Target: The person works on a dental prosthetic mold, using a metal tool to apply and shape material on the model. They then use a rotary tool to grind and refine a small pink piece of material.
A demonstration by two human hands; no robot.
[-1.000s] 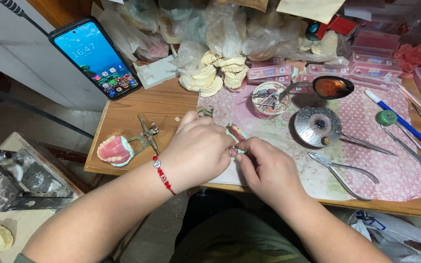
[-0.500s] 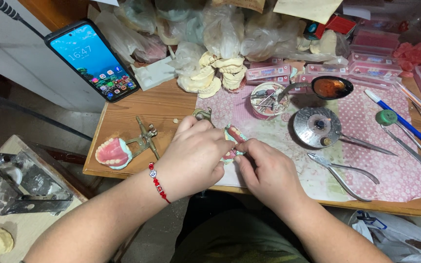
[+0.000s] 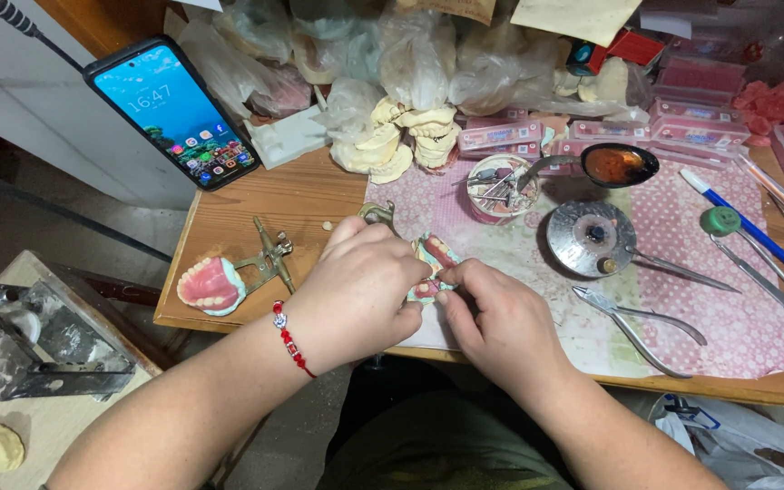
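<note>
Pink wax and small white teeth make up the little denture piece [image 3: 432,263] that sits right between both sets of fingers, over the wooden counter [image 3: 256,195]. The left hand [image 3: 360,290] curls its fingers around the near side of the piece and grips it. The right hand [image 3: 496,318] pinches the other side with thumb and first finger (most of the piece is hidden under them). A red bead bracelet [image 3: 290,338] goes around the left wrist.

Just left of the left fingers lies a pink and white set of false teeth on a brass hinge frame [image 3: 220,283]. Right of the right fingers rest shiny metal pliers [image 3: 632,325] on a pink dotted cloth [image 3: 728,299]. Beyond the fingers stands a small round cup of metal tools [image 3: 498,186], with a round silver dish [image 3: 590,238] beside it. Far past the left fingers leans a black phone with a lit blue screen [image 3: 174,113].
</note>
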